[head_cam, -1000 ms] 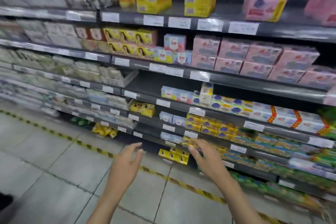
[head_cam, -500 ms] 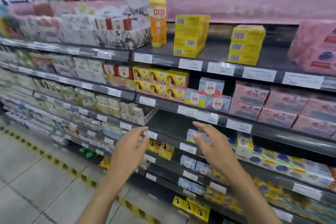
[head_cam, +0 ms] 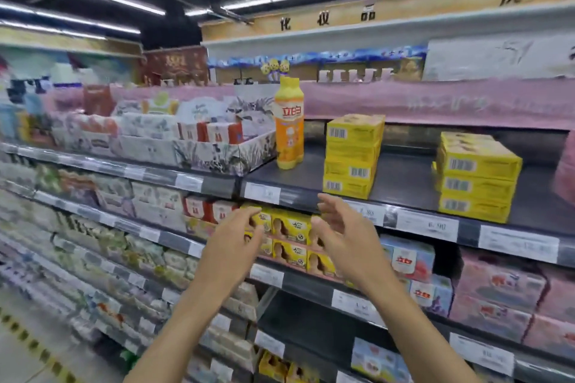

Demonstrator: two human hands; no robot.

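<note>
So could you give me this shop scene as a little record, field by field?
Place: shop aisle, shelves of goods
Left hand: open, raised, holding nothing
Right hand: open, raised, holding nothing
Nearest goods: small yellow boxes, behind both hands in this view
Shelf above: orange bottle upright, two yellow stacks to its right

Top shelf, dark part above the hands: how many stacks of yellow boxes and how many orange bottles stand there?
Stacks of yellow boxes: 2
Orange bottles: 1, perhaps a twin pack
Total: 3
</note>
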